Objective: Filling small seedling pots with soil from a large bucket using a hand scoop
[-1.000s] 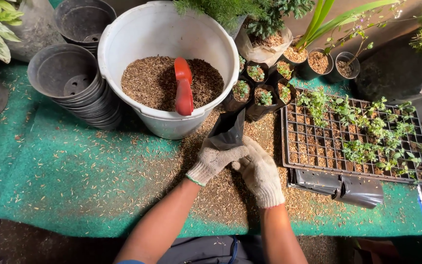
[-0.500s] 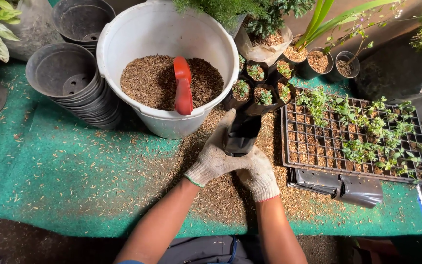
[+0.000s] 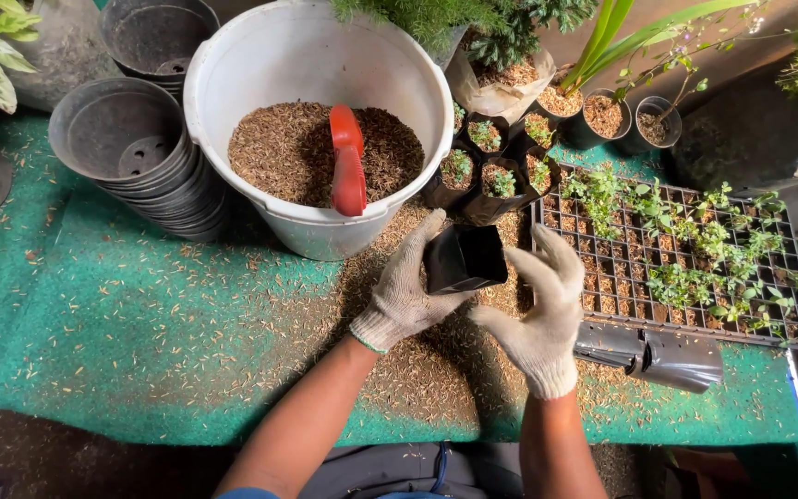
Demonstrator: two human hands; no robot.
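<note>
My left hand (image 3: 405,282), in a knit glove, grips a small black plastic nursery bag (image 3: 465,259) whose mouth is spread open and facing up. My right hand (image 3: 541,310), also gloved, hovers just right of the bag with fingers spread, not touching it. Behind them stands a white bucket (image 3: 307,46) holding brown husk mix and a red scoop (image 3: 347,162). A black seedling tray (image 3: 602,268) with small green plants lies to the right.
Stacked black pots (image 3: 131,148) stand at the left on the green mat (image 3: 140,314). Filled small bags with seedlings (image 3: 496,162) cluster beside the bucket. A pile of flat black bags (image 3: 658,356) lies under the tray's front edge. Husk is scattered over the mat.
The flat bag has been opened into a pouch. My right hand let go of it and moved right with fingers spread; my left hand keeps hold.
</note>
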